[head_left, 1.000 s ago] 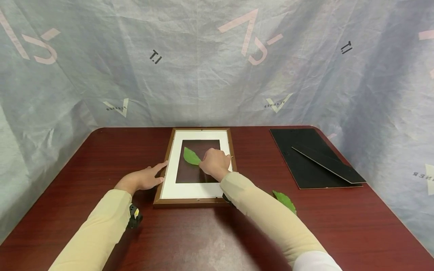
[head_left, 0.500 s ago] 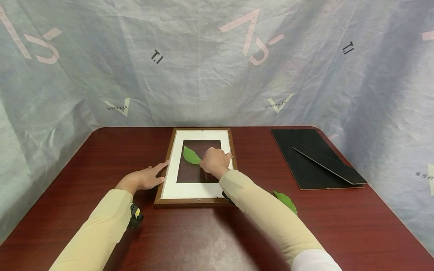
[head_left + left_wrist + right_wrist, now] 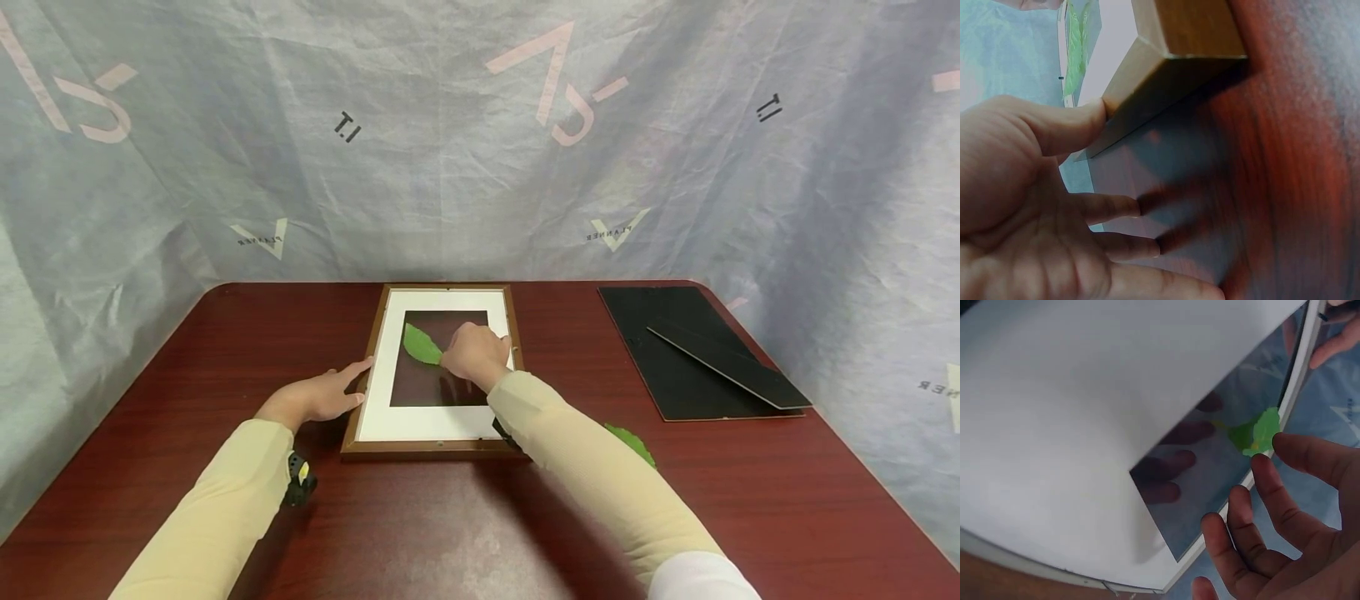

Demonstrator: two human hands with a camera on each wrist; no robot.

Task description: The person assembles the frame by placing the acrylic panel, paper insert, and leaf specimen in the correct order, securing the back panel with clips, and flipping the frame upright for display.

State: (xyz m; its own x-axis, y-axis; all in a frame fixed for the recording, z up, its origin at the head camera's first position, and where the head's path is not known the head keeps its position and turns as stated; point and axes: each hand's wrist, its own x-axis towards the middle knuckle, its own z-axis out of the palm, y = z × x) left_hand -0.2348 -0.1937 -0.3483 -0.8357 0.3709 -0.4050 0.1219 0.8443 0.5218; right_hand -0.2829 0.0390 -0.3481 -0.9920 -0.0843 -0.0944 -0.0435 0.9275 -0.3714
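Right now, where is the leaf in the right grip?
In the head view, the leaf is just left of the right grip, over the dark window of the picture frame.

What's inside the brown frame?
A white border with a shiny dark window in the middle. The right hand pinches a green leaf over the window. The head view can't show what the hand and leaf cover.

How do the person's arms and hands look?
The left hand and right hand are ungloved. The sleeves are pale yellow, with white fabric beyond the right one. By the left cuff sits a black device with a yellow patch; something dark shows by the right.
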